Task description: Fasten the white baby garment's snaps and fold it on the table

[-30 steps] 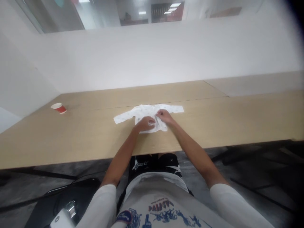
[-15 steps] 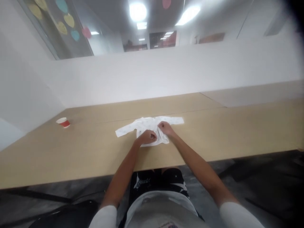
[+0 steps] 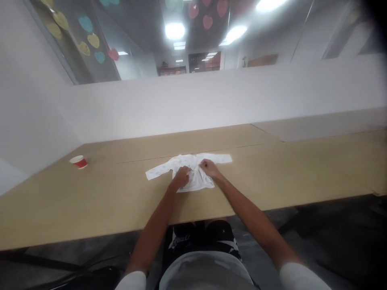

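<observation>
- White shirt lies spread mid-frame, hem short of the bench's near edge.
- Left hand and right hand on it, fingers curled in; can't tell whether they pinch it.
- Bench runs wide toward frame right; cup at left.

I'm looking out over what reads as an office or meeting room, and here's why: a long, pale wood-coloured table runs along a smooth white wall, with a wide glass pane above. Pink, yellow and blue heart-shaped cut-outs dot the glass, bright white ceiling lights glowing there too, whether through it or reflected I can't tell.
</observation>
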